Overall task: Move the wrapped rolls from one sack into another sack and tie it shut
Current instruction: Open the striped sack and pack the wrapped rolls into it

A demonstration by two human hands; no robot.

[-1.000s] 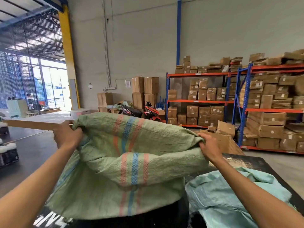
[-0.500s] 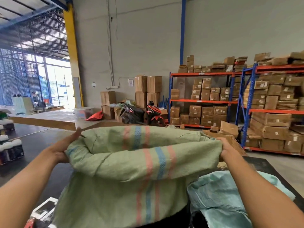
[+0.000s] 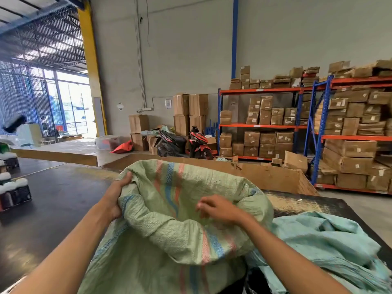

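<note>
1. The left hand grips the rolled rim of the green sack at 9 o'clock; keep this hold firm.
2. The right hand hovers inside the mouth with loose fingers that hold nothing; it should take the rim at 3 o'clock.
3. The pale blue sack lies at 4 o'clock, touching the green one; no rolls are visible.

Both forearms are bare to the frame edge, sleeveless and without jewellery.
</note>
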